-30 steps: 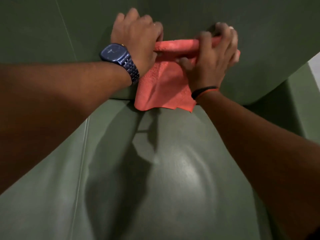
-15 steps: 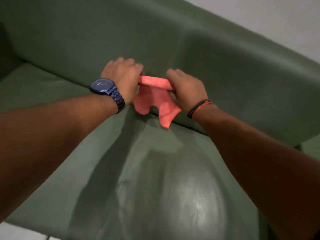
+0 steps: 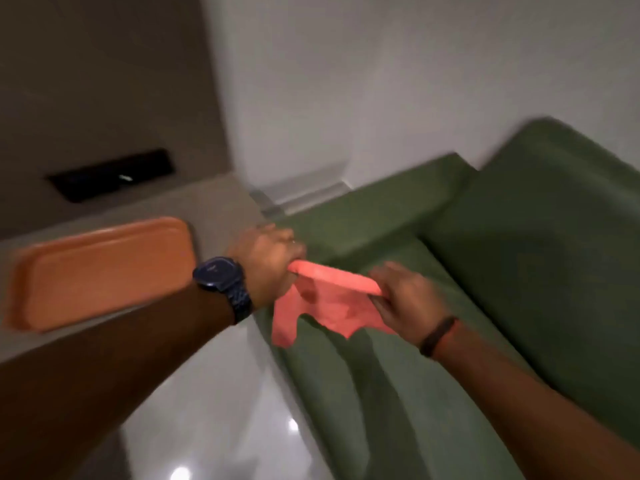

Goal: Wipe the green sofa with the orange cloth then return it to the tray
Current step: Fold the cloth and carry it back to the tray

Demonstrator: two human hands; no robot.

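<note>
You hold the orange cloth (image 3: 327, 299) stretched between your left hand (image 3: 266, 261) and right hand (image 3: 405, 301), both pinching its top edge above the green sofa (image 3: 519, 271); returning it likely means swinging left to the empty orange tray (image 3: 100, 268).

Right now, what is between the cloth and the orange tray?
In the head view, only the left hand and its watch lie between the orange cloth and the tray; otherwise bare ledge.

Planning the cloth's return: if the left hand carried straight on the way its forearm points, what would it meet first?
Probably the green sofa armrest just beyond the left hand, not the tray, which lies off to its left; blur leaves depth uncertain.
</note>
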